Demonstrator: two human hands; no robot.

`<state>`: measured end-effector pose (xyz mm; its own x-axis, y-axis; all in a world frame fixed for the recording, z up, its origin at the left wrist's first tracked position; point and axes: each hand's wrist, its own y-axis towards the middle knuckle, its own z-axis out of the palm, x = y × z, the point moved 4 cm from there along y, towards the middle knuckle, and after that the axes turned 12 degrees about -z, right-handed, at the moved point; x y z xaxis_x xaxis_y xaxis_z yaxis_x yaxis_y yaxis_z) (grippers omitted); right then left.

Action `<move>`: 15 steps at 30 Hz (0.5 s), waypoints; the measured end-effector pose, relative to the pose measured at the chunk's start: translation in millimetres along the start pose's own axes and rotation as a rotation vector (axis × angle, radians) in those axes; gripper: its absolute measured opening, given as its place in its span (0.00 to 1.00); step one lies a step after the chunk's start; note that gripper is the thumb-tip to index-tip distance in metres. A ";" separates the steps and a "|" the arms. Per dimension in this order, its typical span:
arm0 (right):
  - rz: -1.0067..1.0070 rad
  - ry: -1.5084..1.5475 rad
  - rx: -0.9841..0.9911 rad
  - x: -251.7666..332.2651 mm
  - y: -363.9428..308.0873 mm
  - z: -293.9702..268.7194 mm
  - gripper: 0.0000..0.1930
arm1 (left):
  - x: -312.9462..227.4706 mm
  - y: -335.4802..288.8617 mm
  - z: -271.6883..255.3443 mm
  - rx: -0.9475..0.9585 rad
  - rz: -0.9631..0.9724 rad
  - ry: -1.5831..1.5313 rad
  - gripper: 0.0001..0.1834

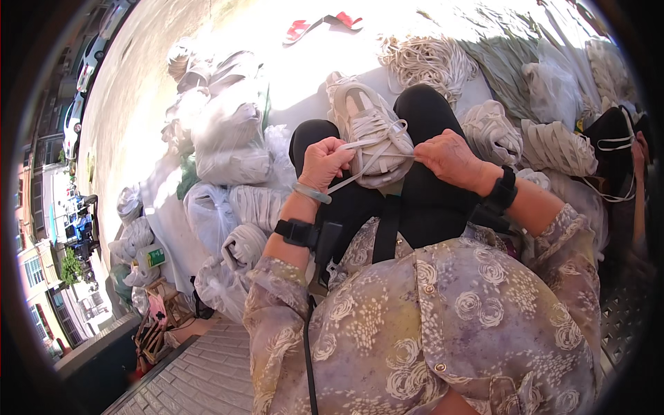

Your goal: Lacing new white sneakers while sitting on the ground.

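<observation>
Drawing lace (374, 140) evenly

A pale shoe (380, 167) is sitting between the black-clad knees (423, 107); the left hand (322, 164) is pinching its lace, the right hand (449, 160) pinching a strand (406, 155) opposite. Keeping tension even and the lace untwisted should be helping. Wrapped bundles (232, 145) are lying to the left

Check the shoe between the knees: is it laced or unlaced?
Laced, at least partly: the white lace crosses the shoe in rows, reaching the left fingers and right fingers. Cannot tell whether lacing is complete.
</observation>
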<state>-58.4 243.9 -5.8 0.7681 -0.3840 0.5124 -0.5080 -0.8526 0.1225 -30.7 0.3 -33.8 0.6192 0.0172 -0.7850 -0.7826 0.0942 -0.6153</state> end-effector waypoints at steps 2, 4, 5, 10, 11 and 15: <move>-0.009 0.035 -0.029 -6.3 -4.4 -5.1 0.06 | 0.0 3.3 1.2 -0.050 -0.061 0.078 0.07; 0.003 0.089 -0.185 -12.7 -12.0 -19.5 0.07 | 1.5 8.4 3.7 -0.089 -0.037 0.153 0.07; 0.033 0.081 -0.182 -15.3 -16.4 -26.5 0.07 | 2.8 11.2 4.0 -0.127 -0.013 0.228 0.07; 0.179 0.232 -0.109 -22.6 -33.0 -32.3 0.07 | 15.4 21.8 2.2 -0.279 0.262 0.446 0.07; 0.127 0.200 -0.121 -20.8 -33.9 -29.7 0.06 | 10.9 17.0 5.7 -0.309 0.285 0.470 0.08; 0.111 0.167 -0.134 -24.1 -38.5 -27.8 0.05 | -7.4 -13.8 17.9 -0.355 0.410 0.539 0.12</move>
<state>-68.1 295.9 0.7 0.6354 -0.3991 0.6610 -0.6410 -0.7499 0.1634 -23.4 16.6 -18.2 0.2298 -0.5148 -0.8260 -0.9730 -0.1418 -0.1823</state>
